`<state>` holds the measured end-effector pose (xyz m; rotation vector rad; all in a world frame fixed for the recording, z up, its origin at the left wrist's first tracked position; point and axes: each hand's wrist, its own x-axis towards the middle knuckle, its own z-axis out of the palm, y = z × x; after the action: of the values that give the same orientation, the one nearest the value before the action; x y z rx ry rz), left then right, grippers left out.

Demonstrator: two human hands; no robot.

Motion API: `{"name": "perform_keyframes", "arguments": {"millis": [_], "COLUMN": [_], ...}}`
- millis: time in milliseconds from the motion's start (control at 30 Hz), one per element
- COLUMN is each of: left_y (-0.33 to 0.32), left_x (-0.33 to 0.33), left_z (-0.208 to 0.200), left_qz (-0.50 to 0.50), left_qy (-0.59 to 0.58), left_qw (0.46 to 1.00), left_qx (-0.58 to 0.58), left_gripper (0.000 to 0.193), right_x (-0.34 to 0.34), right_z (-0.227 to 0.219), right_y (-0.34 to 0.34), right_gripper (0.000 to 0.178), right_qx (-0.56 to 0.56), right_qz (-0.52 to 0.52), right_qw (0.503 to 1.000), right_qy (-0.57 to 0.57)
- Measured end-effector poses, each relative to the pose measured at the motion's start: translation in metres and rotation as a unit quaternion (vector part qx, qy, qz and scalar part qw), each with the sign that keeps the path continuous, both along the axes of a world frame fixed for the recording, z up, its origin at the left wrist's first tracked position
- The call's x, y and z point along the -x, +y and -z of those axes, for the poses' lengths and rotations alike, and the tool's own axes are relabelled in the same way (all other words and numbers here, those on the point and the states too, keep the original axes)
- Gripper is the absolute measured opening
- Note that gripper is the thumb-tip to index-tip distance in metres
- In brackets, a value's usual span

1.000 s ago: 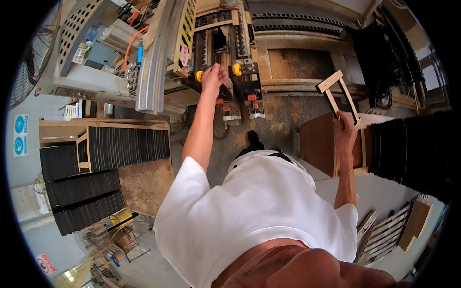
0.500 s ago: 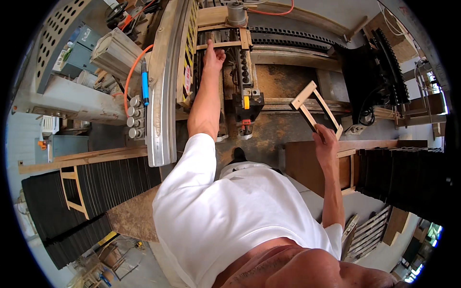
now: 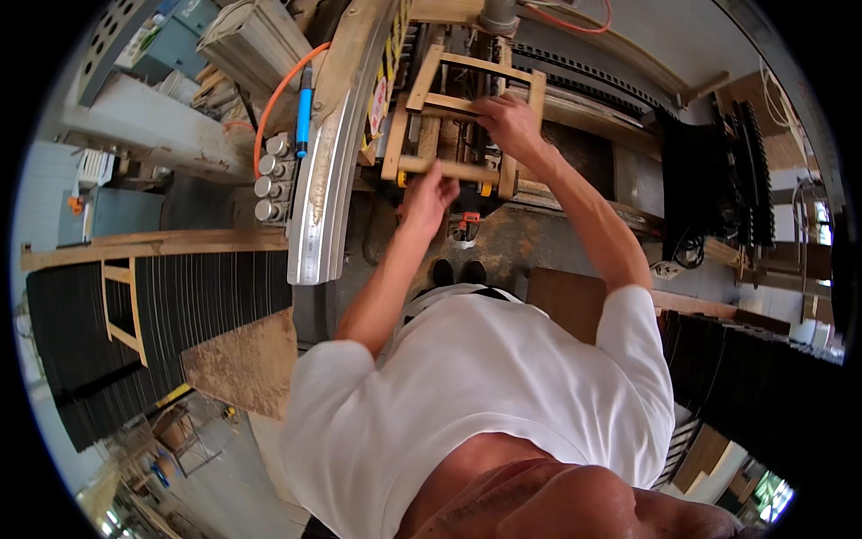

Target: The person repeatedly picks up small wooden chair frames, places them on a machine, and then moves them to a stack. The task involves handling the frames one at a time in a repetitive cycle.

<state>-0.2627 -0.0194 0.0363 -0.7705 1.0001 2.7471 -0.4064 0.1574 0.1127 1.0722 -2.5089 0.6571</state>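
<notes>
Two light wooden frames lie one beyond the other over the machine's rails. My left hand (image 3: 429, 202) is closed on the near bar of the nearer wooden frame (image 3: 393, 144), its fingertips pinching the wood. My right hand (image 3: 510, 124) reaches in from the right and grips the near bar of the farther wooden frame (image 3: 427, 76). That frame sits slightly higher and partly overlaps the nearer one. Some of its near bar is hidden behind my right fingers. Below the nearer frame, the machine's black end block with a red-and-black fitting (image 3: 467, 225) shows.
A metal-edged beam (image 3: 321, 198) runs along the machine's left side, with a blue marker (image 3: 303, 115) and an orange hose (image 3: 269, 117) beside it. Black stacks (image 3: 215, 305) stand at left, another black stack (image 3: 745, 377) at right. Black cable chain (image 3: 750, 180) hangs at far right.
My left hand has drawn the nearer frame toward me from the machine. My right hand has carried the other frame from the right side to over the rails. The view has shifted.
</notes>
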Motion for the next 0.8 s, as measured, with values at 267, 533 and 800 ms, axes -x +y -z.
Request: {"name": "perform_keyframes", "arguments": {"millis": [267,533,800], "left_y": [-0.003,0.02,0.02], "left_x": [-0.176,-0.228,-0.264], "left_z": [-0.013,-0.009,0.026], "left_qz": [-0.064,-0.223,-0.354], "left_qy": [-0.055,-0.087,-0.117], "left_qw": [0.996,0.969,0.924], "left_qx": [0.02,0.065,0.086], "left_gripper": [0.03,0.025,0.021], "right_x": [0.077,0.142,0.131], "right_z": [0.036,0.037,0.007], "right_y": [-0.052,-0.054,-0.06], "right_gripper": [0.029,0.03,0.025], "right_qx": [-0.034,-0.092,-0.211], "right_qz": [-0.065,-0.034,-0.016], "right_qw": [0.996,0.994,0.977], "right_qy": [0.051,0.039,-0.015]}}
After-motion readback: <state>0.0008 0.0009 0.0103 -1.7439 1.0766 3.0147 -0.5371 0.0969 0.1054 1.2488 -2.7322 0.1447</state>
